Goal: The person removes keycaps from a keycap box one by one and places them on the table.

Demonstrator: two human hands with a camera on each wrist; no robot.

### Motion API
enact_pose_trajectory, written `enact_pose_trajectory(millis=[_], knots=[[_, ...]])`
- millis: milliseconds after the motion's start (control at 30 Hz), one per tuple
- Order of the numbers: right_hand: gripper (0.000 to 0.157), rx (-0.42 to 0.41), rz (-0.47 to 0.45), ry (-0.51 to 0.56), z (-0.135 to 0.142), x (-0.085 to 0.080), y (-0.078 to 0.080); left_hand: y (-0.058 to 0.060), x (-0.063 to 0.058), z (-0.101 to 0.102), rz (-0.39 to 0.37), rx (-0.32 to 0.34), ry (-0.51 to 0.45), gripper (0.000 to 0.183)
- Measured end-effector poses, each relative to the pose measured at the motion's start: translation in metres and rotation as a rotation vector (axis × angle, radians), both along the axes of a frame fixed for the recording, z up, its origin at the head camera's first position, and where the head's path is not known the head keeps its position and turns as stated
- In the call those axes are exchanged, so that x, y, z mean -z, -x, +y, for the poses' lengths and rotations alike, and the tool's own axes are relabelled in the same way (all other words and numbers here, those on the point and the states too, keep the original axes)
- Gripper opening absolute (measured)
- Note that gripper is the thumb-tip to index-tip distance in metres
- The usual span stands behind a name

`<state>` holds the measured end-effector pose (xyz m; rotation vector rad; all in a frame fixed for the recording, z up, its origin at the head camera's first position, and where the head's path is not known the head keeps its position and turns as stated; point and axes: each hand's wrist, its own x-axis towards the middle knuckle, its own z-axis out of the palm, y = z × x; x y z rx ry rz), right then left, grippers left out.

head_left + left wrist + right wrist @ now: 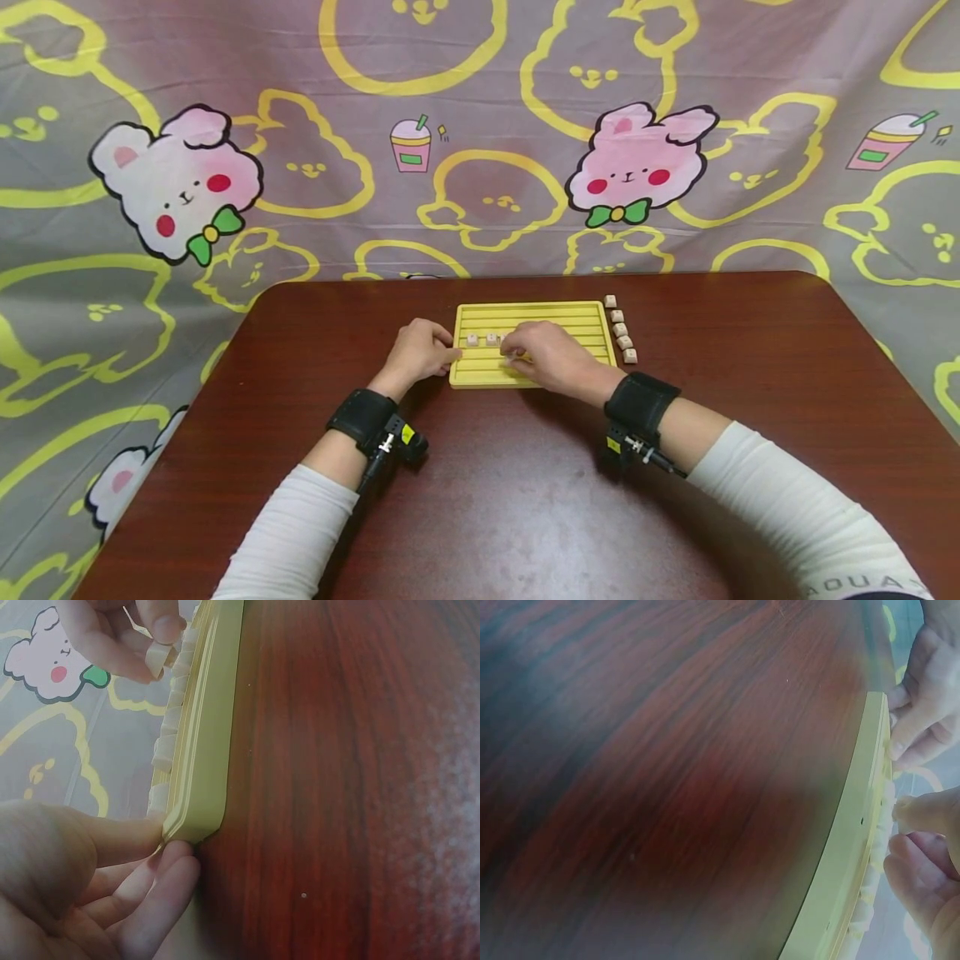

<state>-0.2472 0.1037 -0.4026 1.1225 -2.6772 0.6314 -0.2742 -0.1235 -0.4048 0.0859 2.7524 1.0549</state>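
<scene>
A yellow ridged tray (536, 318) lies on the table, with small white keycaps (472, 340) standing in one of its rows. My left hand (420, 348) pinches the tray's left edge, thumb on the rim and fingers against the side, as the left wrist view shows. Over the tray's middle, my right hand (551, 358) pinches one white keycap (157, 658) between thumb and fingertips. In the left wrist view that keycap is just beside the row of keycaps (165, 750). My right hand hides part of the row in the head view.
Several more white keycaps (619, 330) stand in a line on the table just right of the tray. The dark red-brown wooden table (480, 500) stretches toward me. A patterned cloth (480, 125) hangs behind its far edge.
</scene>
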Motion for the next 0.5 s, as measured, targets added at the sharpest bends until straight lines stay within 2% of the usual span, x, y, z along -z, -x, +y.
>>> enact_pose_trajectory(millis=[500], knots=[[0.016, 0.035, -0.020, -0.040, 0.017, -0.006, -0.003, -0.001, -0.001, 0.000, -0.002, 0.003, -0.011, 0.033]])
